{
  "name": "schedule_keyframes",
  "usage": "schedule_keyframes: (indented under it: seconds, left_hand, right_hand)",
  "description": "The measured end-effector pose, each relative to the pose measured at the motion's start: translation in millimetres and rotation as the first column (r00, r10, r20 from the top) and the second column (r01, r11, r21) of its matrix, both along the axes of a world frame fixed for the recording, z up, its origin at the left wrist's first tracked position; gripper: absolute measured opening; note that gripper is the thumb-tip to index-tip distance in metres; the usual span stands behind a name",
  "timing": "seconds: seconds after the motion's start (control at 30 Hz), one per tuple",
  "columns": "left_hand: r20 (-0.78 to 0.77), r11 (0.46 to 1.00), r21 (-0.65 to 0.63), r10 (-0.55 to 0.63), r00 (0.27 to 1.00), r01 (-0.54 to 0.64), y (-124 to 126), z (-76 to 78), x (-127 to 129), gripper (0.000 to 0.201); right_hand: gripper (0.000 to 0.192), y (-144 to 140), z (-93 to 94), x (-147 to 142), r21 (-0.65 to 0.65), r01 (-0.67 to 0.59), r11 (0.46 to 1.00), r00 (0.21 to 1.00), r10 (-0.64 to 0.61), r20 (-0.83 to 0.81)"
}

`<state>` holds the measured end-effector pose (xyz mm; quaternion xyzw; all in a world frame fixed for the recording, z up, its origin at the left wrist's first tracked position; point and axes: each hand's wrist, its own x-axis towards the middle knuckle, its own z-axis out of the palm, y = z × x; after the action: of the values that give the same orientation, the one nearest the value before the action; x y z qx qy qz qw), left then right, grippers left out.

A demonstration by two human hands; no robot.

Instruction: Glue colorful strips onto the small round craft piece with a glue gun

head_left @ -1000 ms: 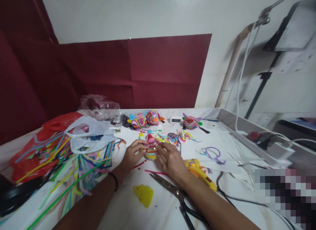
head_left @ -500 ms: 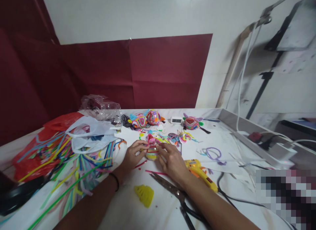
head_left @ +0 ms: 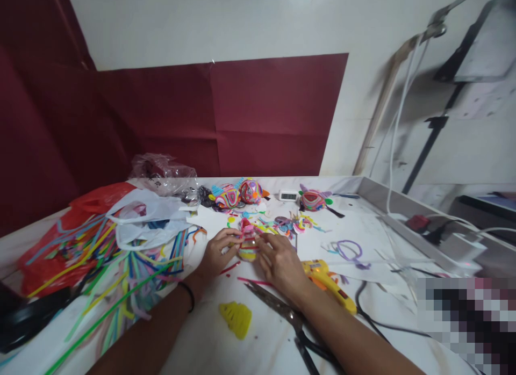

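Note:
Between my two hands is a small craft piece (head_left: 248,252) banded in yellow, red and pink, apparently made of pipe cleaners. My left hand (head_left: 221,251) pinches its left side with fingertips and thumb. On its right side, the fingers of my right hand (head_left: 279,261) are closed and cover part of it. A red pipe cleaner piece (head_left: 253,281) lies just below my hands. Scissors (head_left: 278,304) rest beneath my right wrist, blades pointing up and left. A flat yellow pipe-cleaner shape (head_left: 237,319) lies on the table between my forearms.
A yellow glue gun (head_left: 332,289) lies right of my right wrist, its cord trailing. Pipe cleaners (head_left: 129,289) and plastic bags (head_left: 151,216) fill the left. Colourful round ornaments (head_left: 250,191) and a small digital clock (head_left: 288,195) stand behind. A power strip (head_left: 435,238) runs along the right.
Both hands keep nearly the same hold on the banded craft piece. The view has shifted very slightly; nothing else has visibly moved.

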<state>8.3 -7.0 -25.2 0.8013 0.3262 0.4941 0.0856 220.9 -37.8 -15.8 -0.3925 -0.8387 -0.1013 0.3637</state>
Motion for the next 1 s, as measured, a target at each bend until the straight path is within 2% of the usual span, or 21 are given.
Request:
schedule_keyframes:
  seconds: [1.0]
  left_hand:
    - [0.017, 1.0, 0.012, -0.015, 1.0, 0.015, 1.7, -3.2, -0.1, 0.013]
  right_hand:
    - [0.034, -3.2, 3.4, -0.7, 0.002, 0.027, 1.0, 0.998, -0.027, 0.06]
